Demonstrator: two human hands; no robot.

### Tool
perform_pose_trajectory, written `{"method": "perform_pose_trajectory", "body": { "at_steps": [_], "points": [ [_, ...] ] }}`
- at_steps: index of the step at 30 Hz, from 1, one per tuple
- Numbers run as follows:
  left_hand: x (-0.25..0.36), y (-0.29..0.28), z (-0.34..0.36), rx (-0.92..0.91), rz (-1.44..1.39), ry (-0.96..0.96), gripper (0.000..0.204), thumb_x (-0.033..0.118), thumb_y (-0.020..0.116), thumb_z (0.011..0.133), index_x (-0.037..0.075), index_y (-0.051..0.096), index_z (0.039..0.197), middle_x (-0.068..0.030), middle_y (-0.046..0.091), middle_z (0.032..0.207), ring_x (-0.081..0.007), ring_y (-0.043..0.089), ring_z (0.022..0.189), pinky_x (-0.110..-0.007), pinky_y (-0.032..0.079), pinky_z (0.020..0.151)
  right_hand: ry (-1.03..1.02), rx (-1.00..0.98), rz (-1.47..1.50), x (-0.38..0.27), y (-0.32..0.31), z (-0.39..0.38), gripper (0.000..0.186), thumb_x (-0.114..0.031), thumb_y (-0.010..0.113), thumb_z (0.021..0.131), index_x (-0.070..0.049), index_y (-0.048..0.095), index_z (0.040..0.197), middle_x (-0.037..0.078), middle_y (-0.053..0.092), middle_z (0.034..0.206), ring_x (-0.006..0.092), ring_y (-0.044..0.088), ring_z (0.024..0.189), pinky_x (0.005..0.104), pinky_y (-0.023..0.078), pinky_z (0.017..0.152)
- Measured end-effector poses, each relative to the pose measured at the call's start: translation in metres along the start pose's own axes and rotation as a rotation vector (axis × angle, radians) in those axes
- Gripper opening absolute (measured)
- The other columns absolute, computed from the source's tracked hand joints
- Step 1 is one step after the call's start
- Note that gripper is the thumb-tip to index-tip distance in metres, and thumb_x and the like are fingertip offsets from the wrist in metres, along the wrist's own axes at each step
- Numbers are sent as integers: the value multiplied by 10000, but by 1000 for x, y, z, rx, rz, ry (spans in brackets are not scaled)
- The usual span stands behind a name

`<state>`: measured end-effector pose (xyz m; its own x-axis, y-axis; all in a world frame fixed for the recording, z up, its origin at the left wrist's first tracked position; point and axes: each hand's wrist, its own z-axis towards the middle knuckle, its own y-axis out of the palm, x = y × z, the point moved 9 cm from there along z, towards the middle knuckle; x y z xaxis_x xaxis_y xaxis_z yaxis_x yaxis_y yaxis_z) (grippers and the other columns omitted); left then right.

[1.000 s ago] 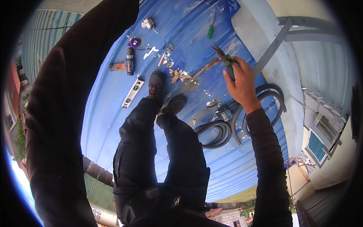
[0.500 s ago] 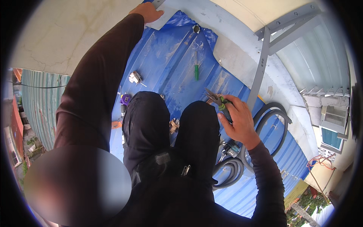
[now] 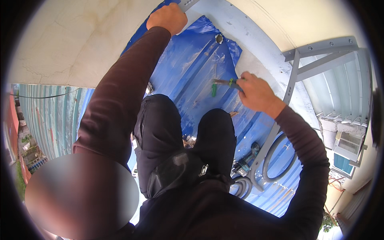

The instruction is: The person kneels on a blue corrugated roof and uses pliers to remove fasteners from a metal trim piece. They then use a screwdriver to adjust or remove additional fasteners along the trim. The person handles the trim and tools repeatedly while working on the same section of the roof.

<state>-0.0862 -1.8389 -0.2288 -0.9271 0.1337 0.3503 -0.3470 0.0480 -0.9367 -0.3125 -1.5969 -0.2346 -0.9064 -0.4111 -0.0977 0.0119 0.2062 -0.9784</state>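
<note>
My left hand (image 3: pixel 168 19) reaches far up and is closed round the near end of a grey metal bracket (image 3: pixel 189 4) with holes along it, beside the cream wall. My right hand (image 3: pixel 258 92) grips pliers (image 3: pixel 233 83) with dark and green handles, their jaws pointing left. Below the jaws, a green-handled screwdriver (image 3: pixel 214 90) lies on the blue corrugated metal roof (image 3: pixel 176 76). From this view the pliers' tip overlaps the screwdriver; whether they touch I cannot tell. My two dark-clad knees are bent in front of me.
A second grey bracket (image 3: pixel 328 51) is fixed to the wall at upper right. Dark coiled tubing (image 3: pixel 266 168) and a power tool (image 3: pixel 245 162) lie right of my knees. A round hole (image 3: pixel 219 39) opens near the wall. An air conditioner (image 3: pixel 348 144) sits far right.
My right hand has moved up and away from my knee with the pliers, which now point left. My left hand shows farther right and lower in view, still on the bracket.
</note>
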Motion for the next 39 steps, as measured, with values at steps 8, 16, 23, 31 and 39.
{"method": "perform_pose_trajectory", "body": {
  "at_steps": [8, 16, 23, 31, 39],
  "points": [
    [-3, -3, -3, 211, 6, 134, 341, 291, 504, 956, -6, 668, 988, -260, 743, 959, -422, 745, 886, -543, 597, 789, 460, -482, -365, 192, 77, 189, 376, -235, 536, 954, -97, 713, 1256, 181, 621, 1401, 389, 619, 1283, 521, 467, 1067],
    [-4, -7, -4, 171, -55, 126, 337, 293, 517, 963, -15, 653, 979, -282, 729, 941, -451, 731, 893, -551, 586, 824, 357, -504, -490, 201, 111, 244, 408, -203, 527, 937, -78, 719, 1275, 178, 693, 1346, 358, 666, 1250, 483, 516, 1038],
    [0, -10, -9, 193, -17, 166, 334, 287, 539, 961, -24, 662, 952, -291, 726, 923, -457, 729, 882, -548, 585, 813, 250, -623, -480, 203, 120, 264, 378, -182, 528, 904, -34, 766, 1158, 210, 734, 1240, 383, 699, 1167, 459, 553, 960],
    [0, -7, -8, 201, -14, 208, 327, 270, 554, 947, -29, 682, 916, -291, 724, 877, -452, 733, 820, -537, 594, 772, 198, -634, -355, 209, 130, 277, 441, -192, 538, 887, 7, 713, 1238, 234, 730, 1213, 399, 698, 1142, 448, 537, 979],
    [5, -7, -12, 161, -28, 277, 301, 228, 568, 914, -17, 740, 885, -258, 743, 900, -435, 742, 866, -518, 596, 789, 137, -489, -215, 222, 130, 269, 439, -231, 717, 865, 33, 709, 1215, 260, 699, 1250, 400, 696, 1127, 442, 556, 923]
  ]
}}
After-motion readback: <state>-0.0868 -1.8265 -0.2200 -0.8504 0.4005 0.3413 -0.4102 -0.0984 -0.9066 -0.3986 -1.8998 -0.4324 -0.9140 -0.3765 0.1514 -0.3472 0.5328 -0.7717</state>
